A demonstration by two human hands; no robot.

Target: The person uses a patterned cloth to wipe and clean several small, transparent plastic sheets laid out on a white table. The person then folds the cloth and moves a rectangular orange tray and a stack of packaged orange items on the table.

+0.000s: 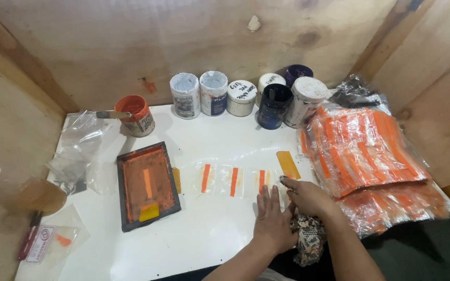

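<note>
Pressing clear orange-striped packets flat, left hand fingers spread (right hand fingers curled together)

On the white surface, the left hand lies flat with fingers spread, touching a clear bag with an orange stripe. The right hand rests just beside it, at the right. Two more striped bags lie to the left. A printing frame with orange ink is further left. Paint jars stand far, and a pile of printed bags is at the right.
</note>
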